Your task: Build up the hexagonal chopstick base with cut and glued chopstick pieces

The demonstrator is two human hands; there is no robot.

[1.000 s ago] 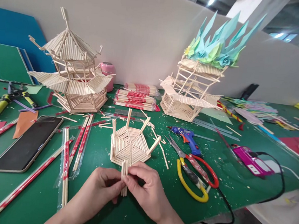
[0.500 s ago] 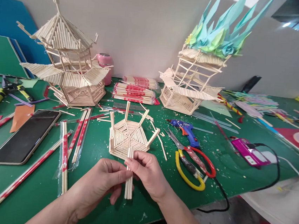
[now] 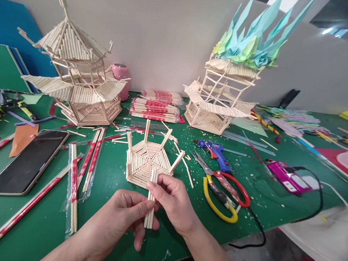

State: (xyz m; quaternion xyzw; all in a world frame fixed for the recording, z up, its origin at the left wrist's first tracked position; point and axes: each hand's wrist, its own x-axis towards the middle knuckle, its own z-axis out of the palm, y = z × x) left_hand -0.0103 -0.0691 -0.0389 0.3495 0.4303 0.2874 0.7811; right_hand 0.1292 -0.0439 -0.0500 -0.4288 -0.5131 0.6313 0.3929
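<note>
Both my hands pinch a small bundle of short wooden sticks [image 3: 149, 218], held upright just above the green table [image 3: 44, 224]. My left hand [image 3: 122, 220] grips it from the left with thumb and fingers closed. My right hand [image 3: 173, 202] closes on it from the right near the top. Right behind the bundle lies a hexagonal stick base [image 3: 149, 159] with upright posts at its corners.
A stick pagoda [image 3: 74, 84] stands back left; a second stick tower with paper cranes [image 3: 227, 86] back right. Wrapped chopsticks [image 3: 74, 186], a phone [image 3: 24, 163], scissors [image 3: 223, 188], a blue glue gun [image 3: 216, 151], a pink device with a cable [image 3: 286, 178] and chopstick packs [image 3: 156, 110] lie around.
The stick bundle has been raised slightly and shifted in my fingers; my left fingers have spread lower beneath it. The view has tilted a little.
</note>
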